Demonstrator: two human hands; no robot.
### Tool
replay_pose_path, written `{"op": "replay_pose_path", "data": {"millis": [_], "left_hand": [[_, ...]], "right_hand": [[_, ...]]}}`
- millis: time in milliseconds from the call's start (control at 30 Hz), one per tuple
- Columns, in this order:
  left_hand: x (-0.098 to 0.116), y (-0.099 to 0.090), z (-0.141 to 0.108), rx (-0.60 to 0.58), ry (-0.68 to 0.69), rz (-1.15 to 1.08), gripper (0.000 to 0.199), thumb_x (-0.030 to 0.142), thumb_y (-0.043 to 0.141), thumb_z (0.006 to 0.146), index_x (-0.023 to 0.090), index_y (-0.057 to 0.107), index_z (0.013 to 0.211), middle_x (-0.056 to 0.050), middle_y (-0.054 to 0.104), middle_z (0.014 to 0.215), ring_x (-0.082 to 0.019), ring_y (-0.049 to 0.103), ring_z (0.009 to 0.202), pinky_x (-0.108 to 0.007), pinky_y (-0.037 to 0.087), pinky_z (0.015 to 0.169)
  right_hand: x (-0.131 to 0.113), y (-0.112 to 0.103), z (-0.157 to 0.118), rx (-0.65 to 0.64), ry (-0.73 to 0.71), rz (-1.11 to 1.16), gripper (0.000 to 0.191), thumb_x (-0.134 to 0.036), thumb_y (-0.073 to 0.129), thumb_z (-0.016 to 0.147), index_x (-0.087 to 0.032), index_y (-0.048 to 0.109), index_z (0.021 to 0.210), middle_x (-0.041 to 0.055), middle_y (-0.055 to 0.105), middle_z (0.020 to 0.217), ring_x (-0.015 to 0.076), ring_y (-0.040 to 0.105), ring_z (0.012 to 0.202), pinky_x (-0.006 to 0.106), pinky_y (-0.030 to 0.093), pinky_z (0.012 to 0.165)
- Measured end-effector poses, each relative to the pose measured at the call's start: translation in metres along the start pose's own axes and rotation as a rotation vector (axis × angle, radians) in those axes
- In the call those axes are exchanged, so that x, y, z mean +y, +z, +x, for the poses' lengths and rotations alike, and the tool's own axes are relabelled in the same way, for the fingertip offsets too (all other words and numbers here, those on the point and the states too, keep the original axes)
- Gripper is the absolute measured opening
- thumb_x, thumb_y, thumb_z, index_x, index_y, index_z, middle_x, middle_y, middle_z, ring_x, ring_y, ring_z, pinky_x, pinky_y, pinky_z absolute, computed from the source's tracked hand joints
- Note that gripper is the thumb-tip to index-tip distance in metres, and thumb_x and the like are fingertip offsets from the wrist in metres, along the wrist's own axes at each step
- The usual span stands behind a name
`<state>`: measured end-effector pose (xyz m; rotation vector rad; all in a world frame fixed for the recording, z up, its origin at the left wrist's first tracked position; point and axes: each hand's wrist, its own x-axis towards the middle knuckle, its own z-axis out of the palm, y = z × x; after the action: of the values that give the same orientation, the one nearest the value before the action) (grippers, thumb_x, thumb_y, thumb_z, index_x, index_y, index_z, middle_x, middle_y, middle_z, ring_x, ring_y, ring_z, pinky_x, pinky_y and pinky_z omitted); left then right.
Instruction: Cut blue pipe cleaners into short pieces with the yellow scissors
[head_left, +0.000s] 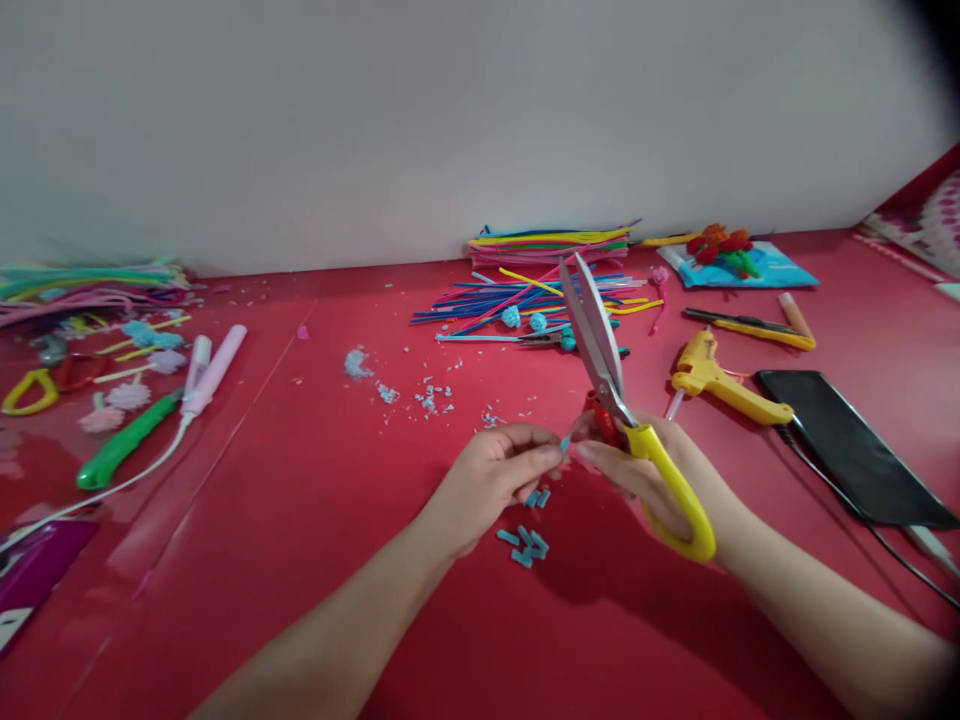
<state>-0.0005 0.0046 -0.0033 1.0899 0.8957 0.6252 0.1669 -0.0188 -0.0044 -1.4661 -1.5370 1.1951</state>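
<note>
My left hand point(491, 475) pinches a short light-blue piece of pipe cleaner point(565, 443) between thumb and fingertips. Close beside it, my right hand point(626, 472) has a pair of scissors point(600, 350) hooked on it, with a yellow handle loop and silver blades pointing up and slightly parted. The right thumb and fingertips also come up to the blue piece; whether they grip it I cannot tell. Below the hands lie several short cut blue pieces point(529, 545) on the red table point(337, 560). Light-blue fluff point(358, 364) is scattered beyond my left hand.
Loose pipe cleaners point(480, 300), pliers point(547, 340) and two blue pompoms point(511, 317) lie ahead. At right are a yellow glue gun point(724, 380) and a black phone point(847, 440). To the left are a pink styling iron point(215, 370), a green-handled tool point(127, 442) and fluffy flowers point(129, 396).
</note>
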Motion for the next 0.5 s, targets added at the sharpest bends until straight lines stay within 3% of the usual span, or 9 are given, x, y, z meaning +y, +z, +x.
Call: {"op": "replay_pose_path", "data": {"millis": [133, 333, 500], "left_hand": [[0.0001, 0.0043, -0.0004, -0.061, -0.011, 0.037, 0.015, 0.026, 0.053, 0.074, 0.014, 0.061, 0.071, -0.001, 0.054, 0.062, -0.004, 0.032, 0.044, -0.018, 0.022, 0.040], [-0.0033, 0.0039, 0.0004, 0.090, 0.101, 0.202, 0.014, 0.029, 0.059, 0.069, 0.016, 0.063, 0.074, -0.001, 0.057, 0.065, -0.009, 0.048, 0.055, -0.020, 0.034, 0.050], [-0.0081, 0.0049, -0.0009, 0.095, 0.102, 0.303, 0.015, 0.030, 0.057, 0.071, 0.016, 0.061, 0.072, 0.000, 0.054, 0.061, -0.009, 0.047, 0.052, -0.020, 0.034, 0.047]], "right_hand": [[-0.0069, -0.0014, -0.0021, -0.031, 0.034, -0.003, 0.019, -0.036, 0.047, 0.076, -0.018, 0.047, 0.070, -0.0083, 0.036, 0.046, 0.0056, 0.034, 0.040, 0.019, 0.029, 0.040], [-0.0038, 0.0015, -0.0025, 0.016, 0.023, -0.041, 0.014, -0.032, 0.049, 0.073, -0.018, 0.047, 0.069, -0.0077, 0.036, 0.051, 0.0047, 0.032, 0.043, 0.018, 0.028, 0.041], [-0.0006, 0.0051, -0.0020, 0.015, 0.001, -0.077, 0.017, -0.034, 0.049, 0.073, -0.019, 0.045, 0.068, -0.0067, 0.036, 0.054, 0.0057, 0.032, 0.048, 0.018, 0.028, 0.042]]}}
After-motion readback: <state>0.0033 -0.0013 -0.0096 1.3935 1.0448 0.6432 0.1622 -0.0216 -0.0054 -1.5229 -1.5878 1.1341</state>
